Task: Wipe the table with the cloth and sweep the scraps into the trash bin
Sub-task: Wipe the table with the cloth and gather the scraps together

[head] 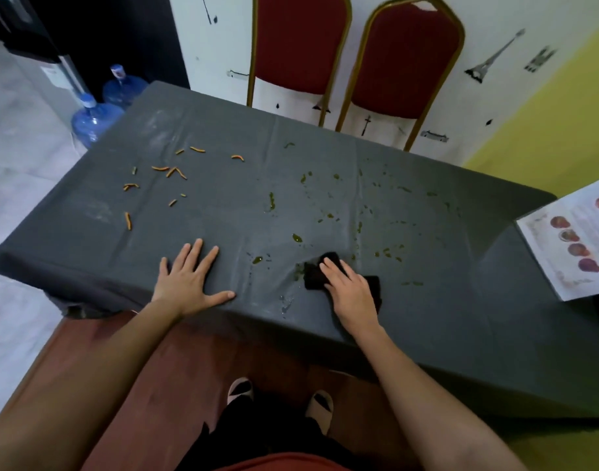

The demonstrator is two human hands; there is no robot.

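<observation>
A table (223, 212) covered in dark grey cloth fills the view. My right hand (349, 292) presses flat on a black cloth (313, 275) near the front edge, right of centre. My left hand (189, 280) lies flat with fingers spread on the tabletop, holding nothing. Several orange scraps (162, 175) lie scattered at the far left. Greenish smears and drops (359, 212) dot the middle and right of the table; one drop (257, 260) sits between my hands. No trash bin is in view.
Two red chairs (403, 62) with gold frames stand behind the table against the wall. Two blue water jugs (94, 120) stand on the floor at the far left corner. A printed sheet (576, 239) lies at the right edge. My feet (277, 399) are below the front edge.
</observation>
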